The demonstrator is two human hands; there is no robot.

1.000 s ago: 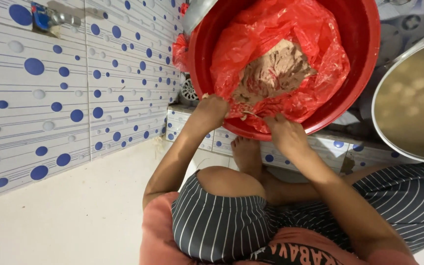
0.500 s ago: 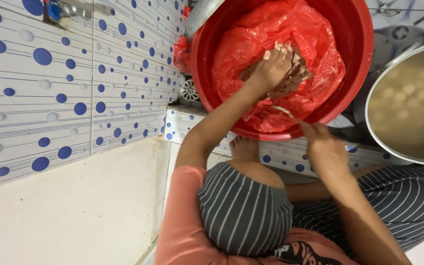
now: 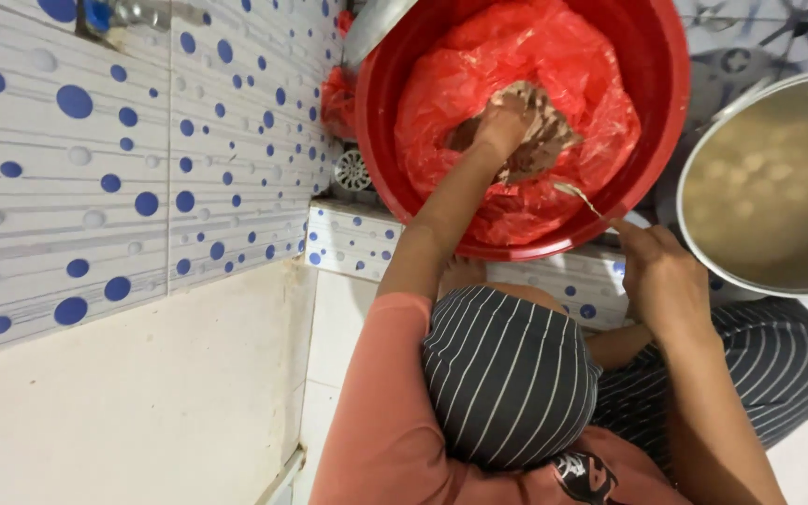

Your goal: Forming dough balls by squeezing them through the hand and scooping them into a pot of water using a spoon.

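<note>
A big red tub (image 3: 668,65) stands on a tiled ledge, lined with a red plastic bag (image 3: 554,47) that holds a brownish wet mass (image 3: 554,150). My left hand (image 3: 500,122) reaches into the tub, its fingers curled down into that mass. Near the tub's front rim, my right hand (image 3: 664,279) pinches a thin metal utensil (image 3: 584,200) whose tip points into the bag. My knees in striped trousers (image 3: 507,374) are drawn up below both arms.
A wide metal pot (image 3: 767,187) with pale liquid and round lumps sits right of the tub. A wall of white tiles with blue dots (image 3: 123,159) runs along the left, with a tap (image 3: 133,13) at the top. The dotted ledge (image 3: 353,238) lies under the tub.
My left hand went from the tub's near rim up into the brown mass. My right hand pulled back out to the right of the rim, now with the utensil.
</note>
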